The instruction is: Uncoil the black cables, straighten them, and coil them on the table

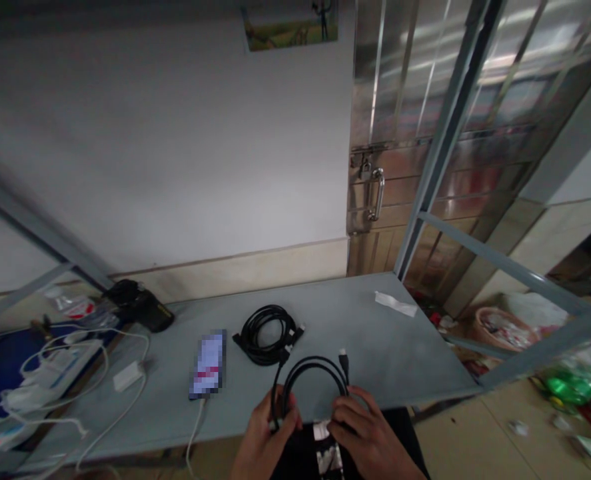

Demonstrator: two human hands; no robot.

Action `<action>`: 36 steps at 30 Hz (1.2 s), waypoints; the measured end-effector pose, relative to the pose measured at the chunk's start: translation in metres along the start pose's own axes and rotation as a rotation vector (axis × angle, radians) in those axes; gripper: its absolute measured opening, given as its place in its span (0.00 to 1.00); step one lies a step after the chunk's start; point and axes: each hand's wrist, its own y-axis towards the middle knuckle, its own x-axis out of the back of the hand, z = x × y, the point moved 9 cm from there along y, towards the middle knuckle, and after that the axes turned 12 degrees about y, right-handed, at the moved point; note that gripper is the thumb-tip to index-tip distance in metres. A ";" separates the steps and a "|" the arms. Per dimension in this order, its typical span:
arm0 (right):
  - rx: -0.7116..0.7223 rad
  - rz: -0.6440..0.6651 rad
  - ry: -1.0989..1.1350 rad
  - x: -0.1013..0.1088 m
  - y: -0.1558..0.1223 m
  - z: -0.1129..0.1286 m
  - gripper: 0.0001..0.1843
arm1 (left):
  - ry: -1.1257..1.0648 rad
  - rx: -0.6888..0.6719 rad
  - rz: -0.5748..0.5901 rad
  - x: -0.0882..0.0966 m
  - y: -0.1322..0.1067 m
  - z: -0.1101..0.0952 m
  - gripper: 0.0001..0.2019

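A looped black cable (316,362) arches between my two hands at the table's front edge. My left hand (270,430) is closed around the loop's left side, where one plug end points up near the coiled cables. Fingers of my right hand (362,427) grip the loop's right side, and another plug (344,360) sticks up above them. Just behind lies a coil of black cable (268,335), resting flat on the grey table (355,327) with its connectors showing. The lower part of the held cable is hidden by my hands.
Left of the coil lies a phone (209,363) with a white cord attached. A white power strip (65,373), tangled cords, a black cup-like object (150,310) and a plastic bottle (70,303) crowd the left side. A paper strip (395,304) lies back right, near a metal bed post (440,160).
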 end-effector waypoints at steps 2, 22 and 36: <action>-0.005 0.051 -0.021 -0.006 0.014 -0.007 0.09 | 0.117 -0.075 -0.097 0.017 0.005 -0.006 0.18; -0.072 0.305 -0.135 -0.152 0.144 -0.098 0.32 | 0.499 -0.180 -0.761 0.085 0.112 0.109 0.27; -0.074 0.418 -0.148 -0.171 0.142 -0.112 0.24 | 0.539 -0.240 -0.694 0.080 0.099 0.091 0.19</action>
